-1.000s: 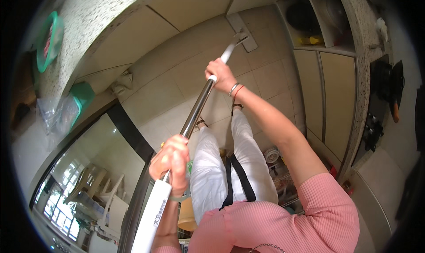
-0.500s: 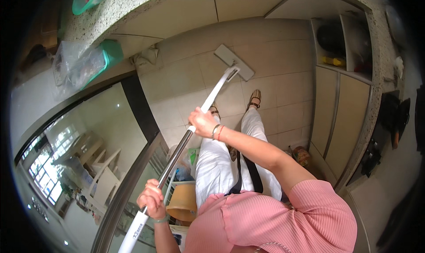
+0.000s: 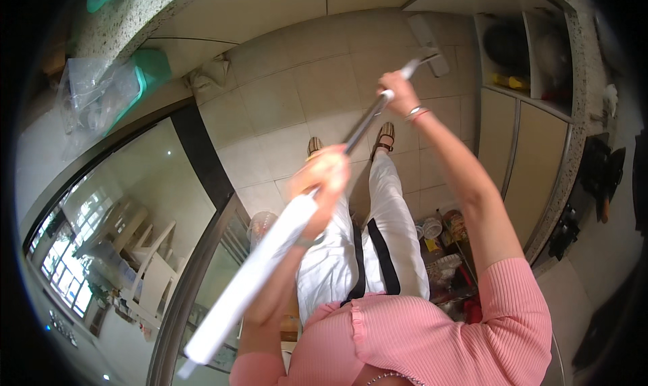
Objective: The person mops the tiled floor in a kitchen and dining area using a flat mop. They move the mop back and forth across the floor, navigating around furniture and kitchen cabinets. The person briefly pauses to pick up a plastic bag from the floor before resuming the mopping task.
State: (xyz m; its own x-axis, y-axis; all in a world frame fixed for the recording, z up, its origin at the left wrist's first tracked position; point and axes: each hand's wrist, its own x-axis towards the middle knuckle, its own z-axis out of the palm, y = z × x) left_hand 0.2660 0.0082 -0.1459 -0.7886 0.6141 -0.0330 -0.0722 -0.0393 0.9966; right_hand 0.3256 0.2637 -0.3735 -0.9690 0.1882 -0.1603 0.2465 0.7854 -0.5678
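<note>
A person (image 3: 418,332) is standing on a tiled floor (image 3: 270,106), gripping a flat mop (image 3: 365,125). The nearer left hand (image 3: 322,173) is holding its fingers closed around it, just beyond the white grip (image 3: 253,281); the farther right hand (image 3: 399,94) is wrapping its fingers around its lower part. The mop head (image 3: 427,38) is lying far right, near a cabinet (image 3: 533,156).

The mop head (image 3: 428,43) now lies near the far right corner of the floor (image 3: 270,102), no longer out toward its middle. The right hand (image 3: 399,92) reaches farther forward with the mop pole (image 3: 368,123), and the left hand (image 3: 322,179), lower and farther back half a second ago, is raised forward too.
</note>
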